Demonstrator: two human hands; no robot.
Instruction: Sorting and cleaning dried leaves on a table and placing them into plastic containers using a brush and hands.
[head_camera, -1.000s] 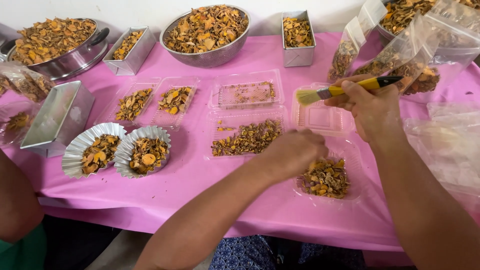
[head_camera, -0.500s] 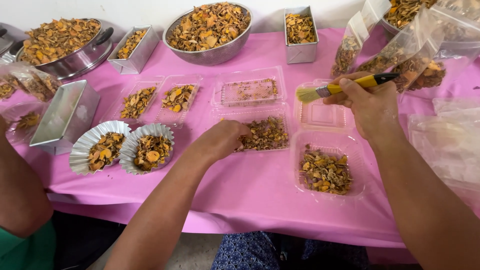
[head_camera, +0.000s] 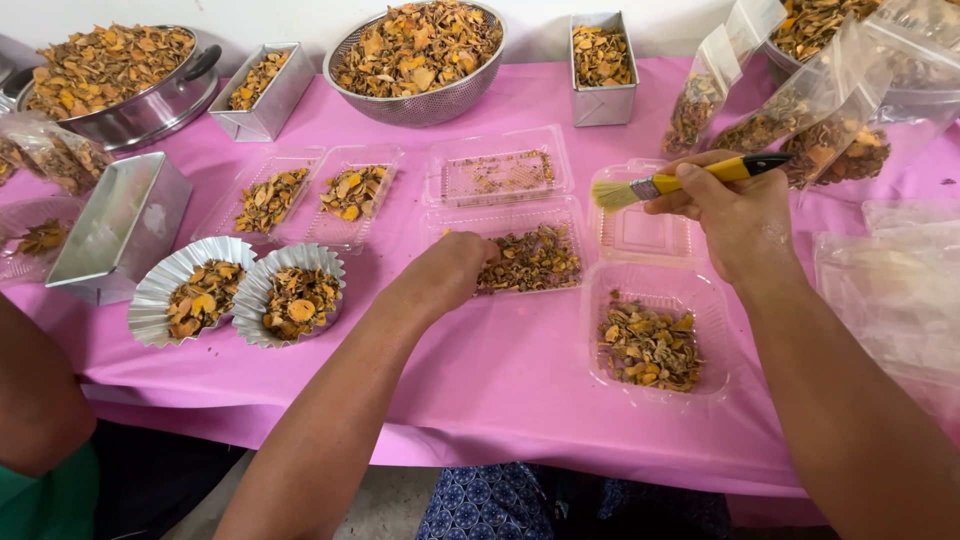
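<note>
My right hand (head_camera: 735, 215) holds a yellow-handled brush (head_camera: 680, 181) with pale bristles, raised over an open clear plastic clamshell box (head_camera: 640, 235). The near half of that box (head_camera: 610, 300) is filled with dried orange-brown slices. My left hand (head_camera: 450, 270) rests with curled fingers on the left edge of another clear clamshell tray (head_camera: 530, 260) holding dried slices; its far half (head_camera: 498, 175) is almost bare.
A metal colander (head_camera: 420, 50), a steel pot (head_camera: 120, 75), small metal tins (head_camera: 262, 90) (head_camera: 603, 55), two foil cups (head_camera: 240, 290) and plastic bags (head_camera: 800, 110) all hold dried slices on the pink tablecloth (head_camera: 480, 380). Another person's arm (head_camera: 30, 400) is at left.
My left hand has moved left from the near right clamshell to the middle tray of slices. My right hand with the brush has barely moved.
</note>
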